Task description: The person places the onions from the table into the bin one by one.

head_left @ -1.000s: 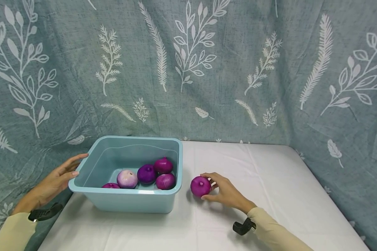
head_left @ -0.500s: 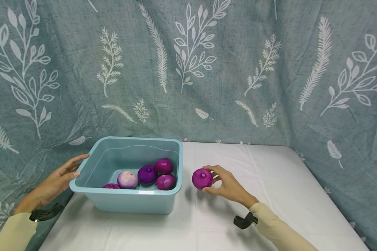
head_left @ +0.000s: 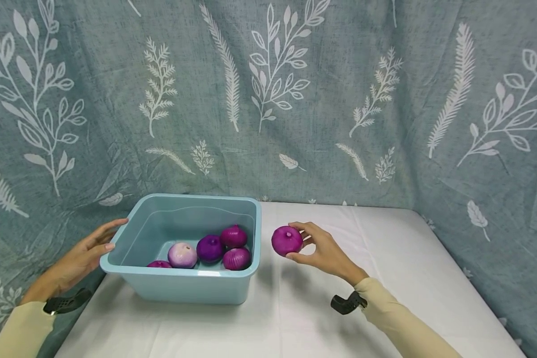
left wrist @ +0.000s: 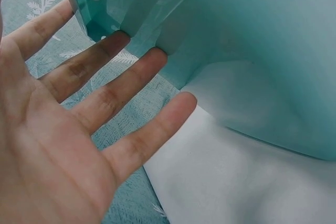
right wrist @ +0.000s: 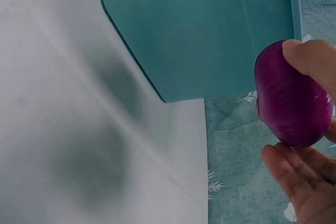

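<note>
My right hand (head_left: 319, 251) pinches a red onion (head_left: 287, 240) between thumb and fingers, raised over the white table to the right of the tub. In the right wrist view the onion (right wrist: 291, 95) shows smooth and deep purple, the thumb on one side and fingertips on the other. A light blue plastic tub (head_left: 192, 288) stands at the left of the table. Several onions lie inside it, among them a pale peeled-looking one (head_left: 182, 255) and a dark purple one (head_left: 210, 248). My left hand (head_left: 82, 256) rests with straight, spread fingers (left wrist: 142, 72) against the tub's left end.
White cloth covers the table (head_left: 340, 308). A grey-green curtain (head_left: 250, 164) with white leaf prints hangs behind the table and along both sides. Each wrist carries a black band (head_left: 349, 302).
The right hand has lifted the onion off the table, up and away from its earlier spot. The left hand and the tub stay where they were.
</note>
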Demonstrator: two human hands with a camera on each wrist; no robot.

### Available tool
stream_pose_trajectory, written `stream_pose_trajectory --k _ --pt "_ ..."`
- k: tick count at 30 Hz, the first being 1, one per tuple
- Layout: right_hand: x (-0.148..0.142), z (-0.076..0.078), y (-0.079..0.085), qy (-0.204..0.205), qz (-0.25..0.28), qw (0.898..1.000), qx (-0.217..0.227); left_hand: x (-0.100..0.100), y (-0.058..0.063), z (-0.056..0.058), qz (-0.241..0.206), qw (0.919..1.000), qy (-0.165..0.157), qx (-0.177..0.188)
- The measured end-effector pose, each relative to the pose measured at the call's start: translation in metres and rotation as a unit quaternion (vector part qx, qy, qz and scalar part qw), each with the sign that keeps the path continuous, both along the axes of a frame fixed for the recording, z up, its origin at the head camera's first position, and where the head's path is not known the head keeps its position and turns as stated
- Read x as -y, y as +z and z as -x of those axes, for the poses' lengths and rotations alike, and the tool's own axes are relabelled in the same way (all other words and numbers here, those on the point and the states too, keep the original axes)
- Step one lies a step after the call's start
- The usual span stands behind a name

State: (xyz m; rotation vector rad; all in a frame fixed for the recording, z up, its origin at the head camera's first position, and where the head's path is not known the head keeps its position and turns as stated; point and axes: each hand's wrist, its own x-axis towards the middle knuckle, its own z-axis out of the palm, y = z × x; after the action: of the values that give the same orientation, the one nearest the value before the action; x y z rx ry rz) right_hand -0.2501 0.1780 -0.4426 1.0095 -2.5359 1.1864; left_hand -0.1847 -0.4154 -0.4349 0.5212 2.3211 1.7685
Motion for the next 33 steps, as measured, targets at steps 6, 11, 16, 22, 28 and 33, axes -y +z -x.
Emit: stream_pose_trajectory --k 6,11,16,22,28,33 --pt "0.008 0.002 0.010 0.007 0.010 1.000 -0.005 0.000 0.001 -0.002 0.004 1.0000 0.004 0.004" --pt "0.013 0.005 0.016 0.014 0.017 1.000 -0.010 0.001 0.000 -0.002 0.001 1.0000 0.004 0.007" --pt "0.017 0.009 0.024 0.014 0.032 0.999 -0.015 0.000 -0.001 0.000 0.000 1.0000 0.008 0.005" --pt "0.024 0.010 0.033 0.013 0.036 0.999 -0.018 -0.001 0.001 -0.001 0.000 1.0000 0.005 0.004" --pt "0.034 0.010 0.041 0.013 0.039 0.999 -0.016 -0.001 0.000 -0.001 -0.003 1.0000 -0.003 -0.001" --pt "0.044 0.012 0.045 0.016 0.046 0.999 -0.014 0.000 0.000 0.001 -0.002 1.0000 0.002 0.003"
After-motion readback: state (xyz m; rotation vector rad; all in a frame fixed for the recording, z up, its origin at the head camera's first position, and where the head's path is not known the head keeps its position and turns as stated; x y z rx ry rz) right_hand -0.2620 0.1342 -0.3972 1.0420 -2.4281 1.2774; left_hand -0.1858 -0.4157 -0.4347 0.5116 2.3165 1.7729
